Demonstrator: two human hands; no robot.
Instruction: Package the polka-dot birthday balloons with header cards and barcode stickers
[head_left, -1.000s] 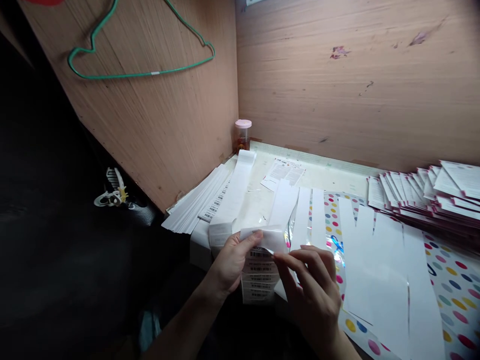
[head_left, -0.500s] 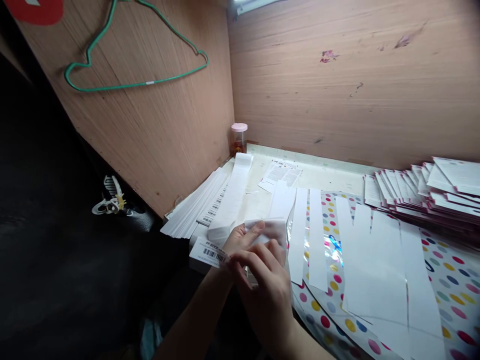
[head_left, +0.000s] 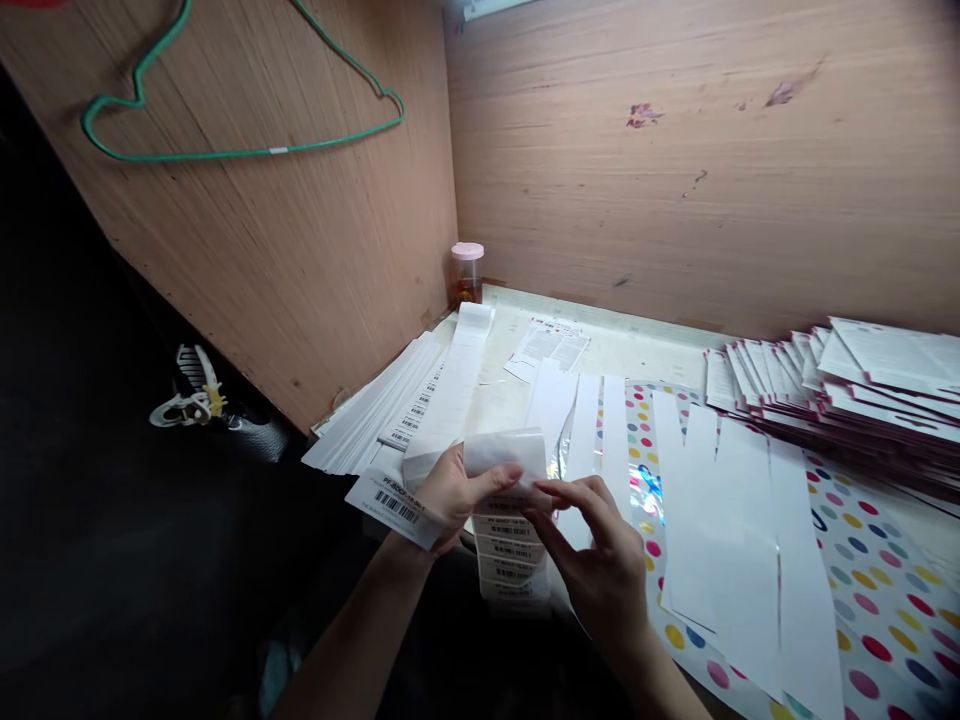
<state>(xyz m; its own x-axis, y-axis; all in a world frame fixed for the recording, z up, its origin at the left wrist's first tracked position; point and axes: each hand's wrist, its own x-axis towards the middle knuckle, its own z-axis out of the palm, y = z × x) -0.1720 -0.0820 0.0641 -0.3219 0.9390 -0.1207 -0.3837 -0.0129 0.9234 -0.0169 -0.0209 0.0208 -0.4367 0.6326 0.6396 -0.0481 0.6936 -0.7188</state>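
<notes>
My left hand (head_left: 451, 500) is closed round a folded strip of barcode labels (head_left: 510, 548), its thumb pressed on the white backing near the top. The strip's lower part hangs below, showing several rows of barcodes. A separate barcode tag (head_left: 394, 505) sticks out to the left from behind the same hand, printed side up. My right hand (head_left: 600, 550) has thumb and forefinger at the strip's right edge, pinching it beside the left thumb. Whether a single label is coming off there is too small to tell.
More label strips (head_left: 450, 385) and a fan of white paper (head_left: 375, 405) lie at left. White sheets (head_left: 739, 540) cover dotted wrap (head_left: 892, 590) at right, before piled printed cards (head_left: 892, 370). A pink-lidded jar (head_left: 467, 275) stands in the corner; a green hanger (head_left: 247, 153) hangs left.
My right hand has moved right, away from the barcode tag by my left wrist, to the strip's right edge. The strip's hanging rows of barcodes now show. The view has shifted slightly.
</notes>
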